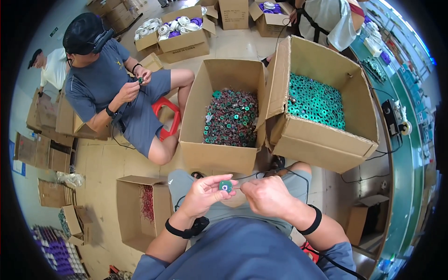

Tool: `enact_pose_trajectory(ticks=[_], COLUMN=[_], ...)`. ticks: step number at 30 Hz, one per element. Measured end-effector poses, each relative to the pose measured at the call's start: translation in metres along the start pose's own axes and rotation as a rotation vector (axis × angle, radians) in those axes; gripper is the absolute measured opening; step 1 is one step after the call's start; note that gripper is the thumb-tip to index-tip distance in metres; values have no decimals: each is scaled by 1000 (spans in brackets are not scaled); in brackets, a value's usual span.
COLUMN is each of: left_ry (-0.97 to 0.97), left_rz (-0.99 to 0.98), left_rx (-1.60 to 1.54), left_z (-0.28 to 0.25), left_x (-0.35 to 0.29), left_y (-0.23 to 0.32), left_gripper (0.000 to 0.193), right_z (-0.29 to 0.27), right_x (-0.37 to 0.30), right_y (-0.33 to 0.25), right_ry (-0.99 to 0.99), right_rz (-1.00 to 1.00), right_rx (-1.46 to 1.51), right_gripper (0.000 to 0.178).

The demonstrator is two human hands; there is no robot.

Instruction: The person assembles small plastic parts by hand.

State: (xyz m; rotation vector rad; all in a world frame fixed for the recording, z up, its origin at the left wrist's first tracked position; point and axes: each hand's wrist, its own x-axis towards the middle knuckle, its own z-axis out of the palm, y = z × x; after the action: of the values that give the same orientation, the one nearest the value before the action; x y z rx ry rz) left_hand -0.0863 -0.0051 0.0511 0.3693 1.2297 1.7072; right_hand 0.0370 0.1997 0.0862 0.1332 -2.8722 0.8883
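Observation:
Between the thumb and fingers of my left hand (205, 193) is a small green circuit board (226, 186) with a pale ring around a dark centre. My right hand (267, 195) is closed just to the right of the board, the back of the hand upward. A thin wire (237, 188) seems to span the short gap from the board to my right fingers, which pinch its end. Both hands are above my lap. In front of me, an open carton (217, 156) holds a heap of green boards with dark red wires (232, 119).
Right of it, a tilted carton (322, 147) contains many green boards (315, 101). A low carton (135, 210) with red wires (147, 203) stands at left. A co-worker (100, 74) on a red stool (169, 116) handles a small part. A green bench (406, 186) runs along the right.

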Motion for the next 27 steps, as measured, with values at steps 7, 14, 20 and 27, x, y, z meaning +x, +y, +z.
enact_pose_trajectory(ticks=[7, 14, 20, 27], left_ry=[59, 91, 111, 135], left_rz=[49, 37, 108, 197], left_rx=[200, 366, 457, 453], left_z=[6, 15, 16, 23], left_x=[-5, -5, -6, -10], left_y=[-6, -14, -19, -17], left_gripper=[37, 35, 33, 31], right_z=[-11, 1, -5, -9], right_x=[9, 1, -5, -8], right_y=[1, 7, -1, 1], right_ry=[32, -11, -31, 13], right_rz=[-6, -22, 2, 19], right_rx=[5, 31, 46, 76], right_gripper=[7, 3, 6, 7])
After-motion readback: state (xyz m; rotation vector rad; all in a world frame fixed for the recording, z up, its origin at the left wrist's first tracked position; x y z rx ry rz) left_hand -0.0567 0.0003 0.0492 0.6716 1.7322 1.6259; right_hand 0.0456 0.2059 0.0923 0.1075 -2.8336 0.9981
